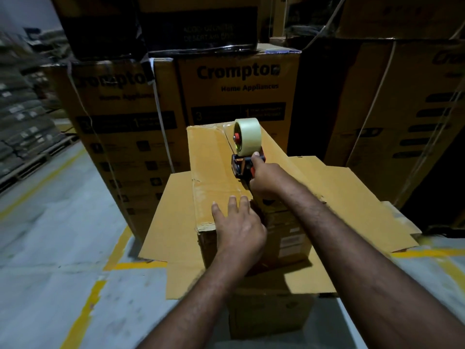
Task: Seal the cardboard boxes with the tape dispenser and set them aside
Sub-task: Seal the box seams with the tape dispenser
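A brown cardboard box (pixel 214 167) stands in front of me with its top flaps folded down. On its centre seam sits a tape dispenser (pixel 245 152) carrying a pale tape roll. My right hand (pixel 266 180) grips the dispenser's handle, forefinger stretched along its top. My left hand (pixel 239 225) presses flat on the near left flap, fingers straight, thumb over the seam edge. Shiny tape runs along the seam beyond the dispenser.
The box rests on a lower carton (pixel 269 313) with flat cardboard sheets (pixel 352 197) spread over it. Tall printed appliance cartons (pixel 236 91) form a wall behind and to the right. Grey floor with yellow lines (pixel 83 308) lies to the left, pallets of sacks (pixel 22 127) beyond.
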{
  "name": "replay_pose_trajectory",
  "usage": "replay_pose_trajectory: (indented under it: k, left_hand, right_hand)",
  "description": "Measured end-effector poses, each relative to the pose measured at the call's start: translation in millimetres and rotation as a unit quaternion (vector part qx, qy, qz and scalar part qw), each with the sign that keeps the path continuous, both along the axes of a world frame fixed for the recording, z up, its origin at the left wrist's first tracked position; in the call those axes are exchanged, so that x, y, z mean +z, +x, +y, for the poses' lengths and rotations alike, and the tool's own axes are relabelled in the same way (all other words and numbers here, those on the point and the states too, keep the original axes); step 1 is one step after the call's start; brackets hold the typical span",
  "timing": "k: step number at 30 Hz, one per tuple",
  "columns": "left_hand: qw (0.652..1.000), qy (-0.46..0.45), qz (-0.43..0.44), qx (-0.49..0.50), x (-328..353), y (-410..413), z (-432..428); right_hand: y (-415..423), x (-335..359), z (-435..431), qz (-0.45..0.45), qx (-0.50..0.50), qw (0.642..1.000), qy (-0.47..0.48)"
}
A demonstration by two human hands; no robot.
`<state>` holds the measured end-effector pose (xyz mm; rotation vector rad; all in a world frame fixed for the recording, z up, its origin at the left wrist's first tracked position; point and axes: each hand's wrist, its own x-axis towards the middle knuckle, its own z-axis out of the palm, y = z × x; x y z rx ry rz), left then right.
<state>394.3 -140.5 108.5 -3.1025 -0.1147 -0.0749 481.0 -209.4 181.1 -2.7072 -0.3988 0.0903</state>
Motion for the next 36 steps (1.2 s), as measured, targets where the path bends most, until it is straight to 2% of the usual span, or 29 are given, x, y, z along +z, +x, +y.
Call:
replay_pose_trajectory:
  k: [2, 4, 7, 9, 14, 19, 23, 26, 29, 36]
  left_hand:
    - [1.0, 0.0, -0.001, -0.011, -1, 0, 2]
    - [0.998, -0.034, -0.048, -0.018, -6, 2, 7]
    - [0.962, -0.205, -0.179, 0.027, -11, 0, 15]
    - [0.938, -0.275, -0.201, 0.062, -10, 0, 17]
    - [0.945, -0.252, -0.202, 0.045, -14, 9, 22]
    - [0.95, -0.272, -0.147, 0.03, -5, 12, 29]
    - [0.945, -0.312, 0.01, -0.098, 13, 22, 44]
    - [0.954, -0.265, 0.092, -0.102, 22, 38, 59]
    - [0.966, -0.224, 0.106, -0.073, 19, 46, 61]
    - [0.965, -0.232, 0.084, -0.087, 14, 42, 60]
  right_hand:
    - [-8, 3, -5, 0.001, 0.0, 1.0, -0.005]
    - [-21, 6, -12, 0.006, 0.009, 1.0, -0.005]
    - [-44, 9, -21, 0.016, 0.018, 1.0, -0.005]
    - [-59, 10, -27, 0.023, 0.017, 1.0, -0.009]
    - [-87, 14, -43, 0.029, 0.011, 0.999, -0.029]
    - [-114, 14, -55, 0.019, 0.014, 0.999, -0.039]
    - [-126, 17, -63, 0.035, 0.008, 0.999, -0.04]
    - [-129, 18, -68, 0.043, -0.006, 0.999, -0.018]
    - [-132, 15, -67, 0.049, -0.015, 0.999, -0.009]
    - [-146, 10, -65, 0.038, -0.007, 0.999, -0.019]
